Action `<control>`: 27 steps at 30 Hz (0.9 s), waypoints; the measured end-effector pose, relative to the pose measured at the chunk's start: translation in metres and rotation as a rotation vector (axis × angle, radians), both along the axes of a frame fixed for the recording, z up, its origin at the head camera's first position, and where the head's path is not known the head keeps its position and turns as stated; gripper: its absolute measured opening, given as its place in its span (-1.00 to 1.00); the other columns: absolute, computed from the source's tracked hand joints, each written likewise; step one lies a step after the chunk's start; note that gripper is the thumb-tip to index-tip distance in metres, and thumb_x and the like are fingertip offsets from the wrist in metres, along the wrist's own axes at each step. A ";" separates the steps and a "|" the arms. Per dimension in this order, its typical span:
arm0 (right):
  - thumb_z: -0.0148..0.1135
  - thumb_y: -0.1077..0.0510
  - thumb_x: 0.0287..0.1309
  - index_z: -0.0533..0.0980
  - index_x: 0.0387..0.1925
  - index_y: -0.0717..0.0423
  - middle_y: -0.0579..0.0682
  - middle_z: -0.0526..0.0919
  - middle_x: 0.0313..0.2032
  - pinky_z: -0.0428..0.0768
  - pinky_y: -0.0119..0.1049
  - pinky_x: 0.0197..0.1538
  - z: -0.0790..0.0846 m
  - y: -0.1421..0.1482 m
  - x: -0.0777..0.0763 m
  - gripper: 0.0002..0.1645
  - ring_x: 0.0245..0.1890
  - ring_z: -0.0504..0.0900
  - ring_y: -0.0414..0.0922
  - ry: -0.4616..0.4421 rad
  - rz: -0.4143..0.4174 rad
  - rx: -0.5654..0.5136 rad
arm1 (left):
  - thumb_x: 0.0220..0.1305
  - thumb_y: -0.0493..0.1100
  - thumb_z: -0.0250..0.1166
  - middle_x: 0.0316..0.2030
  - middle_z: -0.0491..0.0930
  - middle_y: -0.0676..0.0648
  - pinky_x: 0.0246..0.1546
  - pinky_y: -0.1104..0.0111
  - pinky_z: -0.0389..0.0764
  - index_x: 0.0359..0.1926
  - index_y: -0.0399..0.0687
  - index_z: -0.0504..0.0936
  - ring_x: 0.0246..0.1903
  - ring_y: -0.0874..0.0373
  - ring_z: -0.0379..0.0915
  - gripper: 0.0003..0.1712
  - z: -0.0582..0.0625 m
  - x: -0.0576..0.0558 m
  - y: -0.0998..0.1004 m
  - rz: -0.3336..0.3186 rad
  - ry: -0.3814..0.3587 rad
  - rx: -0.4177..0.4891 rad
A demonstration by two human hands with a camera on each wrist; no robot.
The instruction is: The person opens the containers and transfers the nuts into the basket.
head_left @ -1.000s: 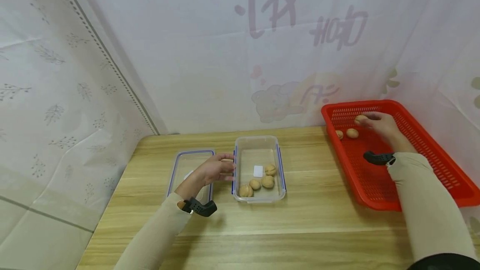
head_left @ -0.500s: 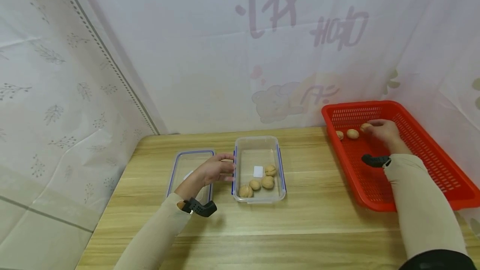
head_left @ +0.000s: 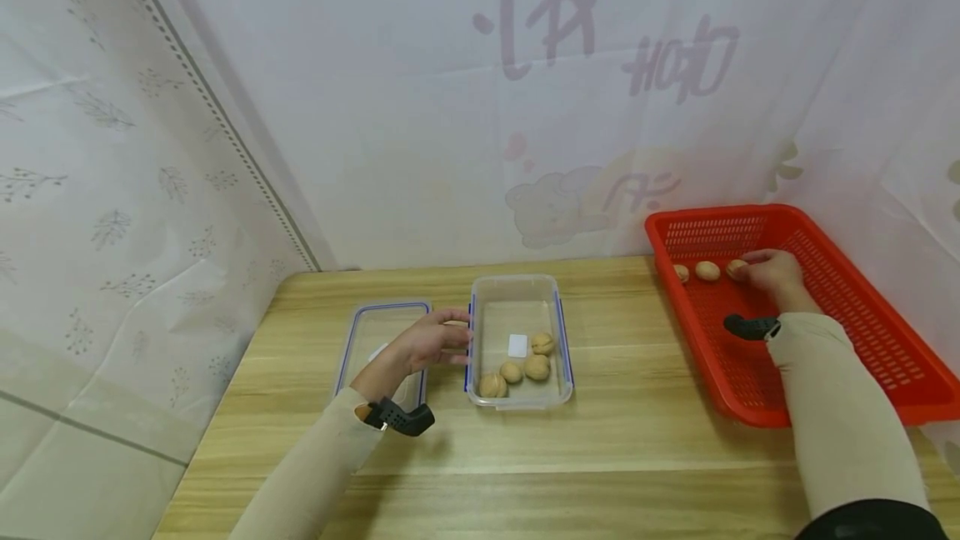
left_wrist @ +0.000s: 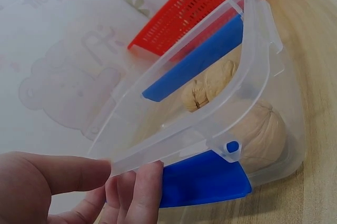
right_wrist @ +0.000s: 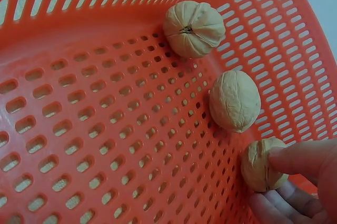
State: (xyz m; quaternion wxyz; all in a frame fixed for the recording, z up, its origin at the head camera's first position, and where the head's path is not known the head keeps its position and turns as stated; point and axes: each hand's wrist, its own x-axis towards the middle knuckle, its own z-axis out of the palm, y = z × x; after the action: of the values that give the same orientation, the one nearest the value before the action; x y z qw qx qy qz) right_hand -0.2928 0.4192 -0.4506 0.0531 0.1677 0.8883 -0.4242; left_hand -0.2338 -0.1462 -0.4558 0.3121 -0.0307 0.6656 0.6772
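Observation:
In the head view my left hand (head_left: 429,342) is at the left side of a clear plastic box (head_left: 517,288). Its fingers look fairly straight and touch the box by the rim and the blue side clip (left_wrist: 205,182); the left wrist view shows this close up. Several walnuts (head_left: 537,367) lie in the box's near part. Inside the red basket (head_left: 686,340), my right hand (head_left: 776,275) pinches a walnut (right_wrist: 259,166) between thumb and fingers, low at the far end. Two more walnuts, one in the middle (right_wrist: 235,101) and one by the corner (right_wrist: 194,28), line up beside it.
A clear lid (head_left: 358,348) with a blue seal lies on the wooden table (head_left: 480,448), left of the box and partly under my left hand. Patterned white cloth (head_left: 397,107) hangs behind the table and along its sides. A small white label (head_left: 517,346) shows in the box.
My right hand has lowered the walnut from above to the basket's far floor, in line with the other two walnuts. The left hand and the box stay in place.

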 end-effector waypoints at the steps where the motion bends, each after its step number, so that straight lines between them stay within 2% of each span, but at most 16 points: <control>1: 0.22 0.03 0.40 0.34 0.26 0.50 0.27 0.52 -0.07 0.48 -0.31 -0.22 0.000 0.000 0.000 -0.32 -0.07 0.43 0.13 0.002 0.003 0.008 | 0.45 -0.42 0.12 -0.29 0.45 -0.07 -0.16 0.28 0.78 0.38 -0.43 0.20 -0.28 0.16 0.46 -0.45 0.000 0.000 0.000 0.001 -0.003 0.000; 8: 0.22 -0.01 0.40 0.35 0.25 0.48 0.24 0.50 -0.07 0.49 -0.34 -0.24 -0.004 0.002 0.000 -0.32 -0.09 0.42 0.10 0.005 0.001 0.001 | 0.45 -0.42 0.12 -0.26 0.45 -0.09 -0.14 0.27 0.78 0.40 -0.43 0.20 -0.26 0.14 0.46 -0.43 -0.001 0.001 -0.001 0.001 -0.009 -0.009; 13: 0.22 -0.03 0.40 0.30 0.29 0.48 0.36 0.41 0.06 0.48 -0.28 -0.20 -0.006 0.003 -0.002 -0.27 -0.03 0.40 0.17 0.011 0.000 -0.003 | 0.45 -0.41 0.12 -0.25 0.45 -0.10 -0.14 0.28 0.78 0.40 -0.42 0.19 -0.25 0.14 0.46 -0.43 -0.001 0.001 -0.001 -0.003 -0.007 -0.008; 19: 0.21 -0.06 0.39 0.15 0.37 0.55 0.51 0.30 0.19 0.49 -0.18 -0.09 -0.008 0.005 -0.004 -0.12 0.09 0.35 0.30 0.014 0.008 0.005 | 0.45 -0.42 0.12 -0.25 0.44 -0.10 -0.14 0.28 0.78 0.40 -0.42 0.19 -0.25 0.14 0.46 -0.43 -0.001 0.001 -0.001 0.000 -0.008 -0.011; 22: 0.12 -0.11 0.43 0.10 0.39 0.58 0.53 0.29 0.23 0.50 -0.11 0.00 -0.005 0.009 -0.004 -0.08 0.14 0.34 0.32 -0.012 0.041 -0.001 | 0.45 -0.42 0.12 -0.25 0.45 -0.10 -0.14 0.27 0.78 0.40 -0.43 0.20 -0.25 0.14 0.46 -0.43 0.000 0.001 0.000 -0.001 -0.004 -0.007; 27: -0.11 -0.19 0.51 0.01 0.41 0.63 0.58 0.20 0.28 0.50 0.15 0.16 0.007 0.017 -0.007 -0.04 0.18 0.31 0.38 -0.042 0.123 -0.002 | 0.45 -0.41 0.12 -0.26 0.46 -0.09 -0.15 0.28 0.78 0.40 -0.43 0.20 -0.25 0.14 0.47 -0.43 0.000 0.001 0.000 -0.006 0.001 -0.012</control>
State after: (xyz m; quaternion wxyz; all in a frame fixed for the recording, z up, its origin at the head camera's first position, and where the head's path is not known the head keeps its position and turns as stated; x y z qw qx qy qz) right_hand -0.2995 0.4359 -0.4432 0.0975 0.1217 0.8953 -0.4174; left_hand -0.2333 -0.1461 -0.4562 0.3134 -0.0302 0.6700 0.6723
